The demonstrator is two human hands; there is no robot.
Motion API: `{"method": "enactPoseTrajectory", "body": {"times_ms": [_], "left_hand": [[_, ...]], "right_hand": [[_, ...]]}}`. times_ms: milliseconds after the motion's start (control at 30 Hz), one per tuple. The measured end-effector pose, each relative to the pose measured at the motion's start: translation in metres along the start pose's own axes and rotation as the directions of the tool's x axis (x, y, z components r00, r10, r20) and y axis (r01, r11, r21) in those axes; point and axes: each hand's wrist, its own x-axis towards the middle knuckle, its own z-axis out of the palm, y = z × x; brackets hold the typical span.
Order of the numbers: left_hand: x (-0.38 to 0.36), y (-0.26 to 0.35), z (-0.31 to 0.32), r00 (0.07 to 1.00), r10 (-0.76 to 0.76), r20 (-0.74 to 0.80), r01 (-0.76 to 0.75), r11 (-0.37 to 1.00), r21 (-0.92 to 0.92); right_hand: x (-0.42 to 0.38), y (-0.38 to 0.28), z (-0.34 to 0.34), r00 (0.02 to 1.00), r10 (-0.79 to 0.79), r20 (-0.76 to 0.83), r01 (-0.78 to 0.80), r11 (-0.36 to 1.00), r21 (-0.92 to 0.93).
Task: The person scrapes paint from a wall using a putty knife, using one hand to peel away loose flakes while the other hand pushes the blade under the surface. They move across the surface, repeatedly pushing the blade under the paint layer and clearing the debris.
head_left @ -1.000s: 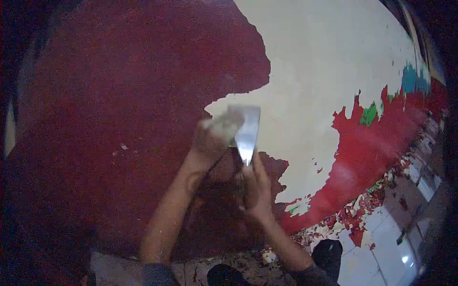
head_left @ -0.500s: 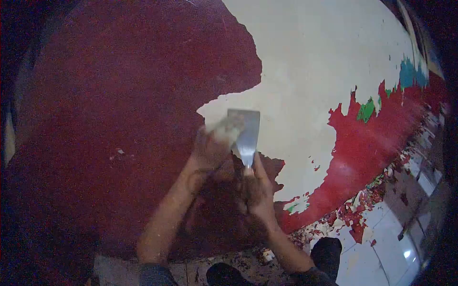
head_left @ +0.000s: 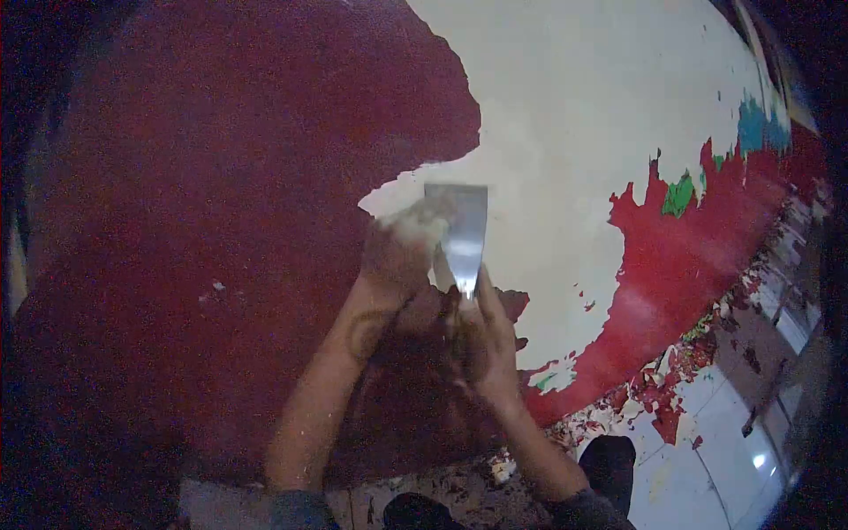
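My right hand (head_left: 488,349) is wrapped round the handle of a metal scraper (head_left: 465,231), whose wide blade points up and away over the cream area (head_left: 548,230). Beside the blade, on its left, my left hand (head_left: 402,252) is smeared by motion, and a pale patch covers its fingers. Whether it holds anything cannot be made out. Both hands are over a large surface with dark red paint (head_left: 221,194) on the left and ragged paint edges around the cream part.
Brighter red paint (head_left: 662,274) borders the cream part at the right, with green (head_left: 678,194) and blue (head_left: 761,128) patches. Paint flakes (head_left: 654,393) litter the tiled floor (head_left: 707,459) below the edge. Two dark shoes (head_left: 608,473) show at the bottom.
The scraper and my right hand have moved slightly up and to the right. My left hand has shifted a little and stays blurred beside the blade.
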Motion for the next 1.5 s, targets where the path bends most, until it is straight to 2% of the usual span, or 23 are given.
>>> {"method": "enactPoseTrajectory", "body": {"times_ms": [33, 133, 167, 200, 233, 367, 467, 500, 600, 633, 667, 700, 733, 800, 833, 867, 967, 1033, 1133, 1200, 1300, 1433, 1500], "left_hand": [[0.0, 0.006, -0.004, 0.992, 0.083, -0.098, -0.093, 0.99, -0.105], [0.026, 0.003, -0.012, 0.996, 0.037, -0.087, -0.033, 0.998, 0.057], [0.03, -0.003, -0.005, 0.975, 0.079, -0.209, -0.093, 0.994, -0.058], [0.026, -0.007, 0.004, 0.977, 0.092, -0.19, -0.102, 0.994, -0.039], [0.013, -0.007, 0.013, 0.983, 0.098, -0.155, -0.104, 0.994, -0.029], [0.019, 0.008, -0.009, 0.997, 0.051, -0.06, -0.045, 0.994, 0.101], [0.027, 0.0, -0.007, 0.986, 0.092, -0.136, -0.099, 0.994, -0.044], [0.019, 0.004, -0.004, 0.985, 0.136, -0.102, -0.134, 0.991, 0.028], [0.017, 0.006, -0.002, 0.948, 0.231, -0.219, -0.234, 0.972, 0.012], [0.026, 0.0, 0.0, 0.985, 0.125, -0.117, -0.112, 0.987, 0.113], [0.048, -0.006, -0.005, 0.98, 0.158, -0.121, -0.144, 0.982, 0.123], [0.066, -0.007, -0.012, 0.984, 0.157, -0.087, -0.149, 0.985, 0.091], [0.076, -0.006, -0.017, 0.987, 0.149, -0.053, -0.145, 0.987, 0.061], [0.038, 0.007, 0.007, 0.979, 0.137, 0.154, -0.166, 0.966, 0.2], [0.014, 0.017, 0.013, 0.959, 0.119, 0.258, -0.19, 0.944, 0.271], [-0.004, 0.025, 0.01, 0.96, 0.245, 0.135, -0.266, 0.947, 0.178], [0.01, 0.041, -0.012, 0.976, 0.189, 0.108, -0.203, 0.969, 0.139], [0.038, 0.026, -0.016, 0.993, 0.117, 0.03, -0.12, 0.986, 0.118], [0.011, 0.04, -0.013, 0.954, 0.239, 0.18, -0.274, 0.94, 0.203], [0.009, 0.038, -0.01, 0.973, 0.149, 0.174, -0.175, 0.974, 0.142], [0.039, 0.03, -0.009, 0.998, 0.033, 0.054, -0.042, 0.985, 0.165], [0.009, 0.04, -0.007, 0.966, 0.081, 0.247, -0.09, 0.996, 0.027], [0.023, 0.038, -0.014, 0.972, 0.061, 0.227, -0.082, 0.993, 0.085]], "right_hand": [[0.0, -0.003, -0.002, 0.999, 0.033, 0.015, -0.034, 0.999, 0.018], [0.007, -0.018, -0.004, 0.992, 0.12, 0.038, -0.124, 0.985, 0.119], [0.012, -0.019, -0.004, 0.988, 0.148, 0.037, -0.152, 0.973, 0.174], [0.017, -0.021, -0.006, 0.984, 0.172, 0.047, -0.178, 0.96, 0.217], [0.017, -0.008, -0.01, 0.995, 0.087, 0.049, -0.092, 0.99, 0.105], [0.005, -0.004, -0.005, 0.993, 0.116, 0.0, -0.114, 0.977, 0.179], [0.016, -0.021, -0.009, 0.989, 0.146, 0.039, -0.15, 0.976, 0.157], [0.004, -0.015, -0.011, 0.99, 0.142, 0.022, -0.144, 0.982, 0.125], [0.005, -0.011, -0.013, 0.997, 0.073, 0.024, -0.073, 0.997, -0.006], [0.024, -0.013, -0.014, 0.996, 0.081, 0.022, -0.08, 0.996, -0.024], [0.041, -0.024, -0.013, 0.996, 0.092, 0.02, -0.091, 0.995, -0.048], [0.046, -0.057, -0.007, 0.984, 0.172, 0.053, -0.178, 0.976, 0.128], [0.044, -0.049, -0.011, 0.989, 0.138, 0.045, -0.143, 0.98, 0.136], [0.023, -0.019, -0.022, 0.996, 0.08, 0.025, -0.083, 0.983, 0.165], [0.005, -0.022, -0.023, 0.978, 0.207, 0.008, -0.203, 0.946, 0.253], [0.006, -0.016, -0.026, 0.982, 0.188, 0.007, -0.187, 0.97, 0.159], [0.02, -0.023, -0.03, 0.98, 0.195, 0.045, -0.194, 0.981, -0.028], [0.036, -0.03, -0.022, 0.992, 0.122, 0.023, -0.122, 0.992, 0.009], [0.023, -0.02, -0.025, 0.998, 0.061, -0.018, -0.061, 0.998, -0.001], [0.02, -0.017, -0.028, 1.0, -0.02, -0.006, 0.019, 0.996, -0.085], [0.036, -0.038, -0.032, 0.987, 0.149, 0.056, -0.146, 0.987, -0.061], [0.009, -0.02, -0.036, 0.998, 0.068, 0.001, -0.068, 0.99, -0.123], [0.022, -0.03, -0.037, 0.968, 0.247, 0.044, -0.246, 0.969, -0.035]]}}
